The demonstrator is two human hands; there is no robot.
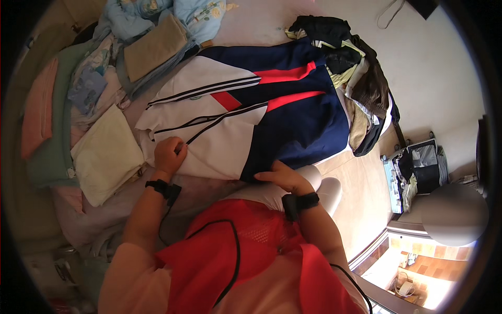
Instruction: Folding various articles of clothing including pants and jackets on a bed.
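A navy, white and red jacket [227, 145] with black-striped sleeves lies spread out on a pink bed cover [208, 191]. My left hand [169, 155] is curled into a fist on its white part, close to the black piping, and appears to grip the cloth. At the navy side nearest me rests my right hand [286, 177], its thumb stretched out to the left. The other fingers of that hand are mostly lost against the dark fabric, so any hold there is unclear.
Left of the jacket are a folded cream cloth [108, 159] and folded tan trousers [157, 47] on denim. Light blue floral fabric [200, 17] lies behind. Dark clothes [368, 86] are heaped at the far right. An opened suitcase [419, 168] stands on the floor [353, 196].
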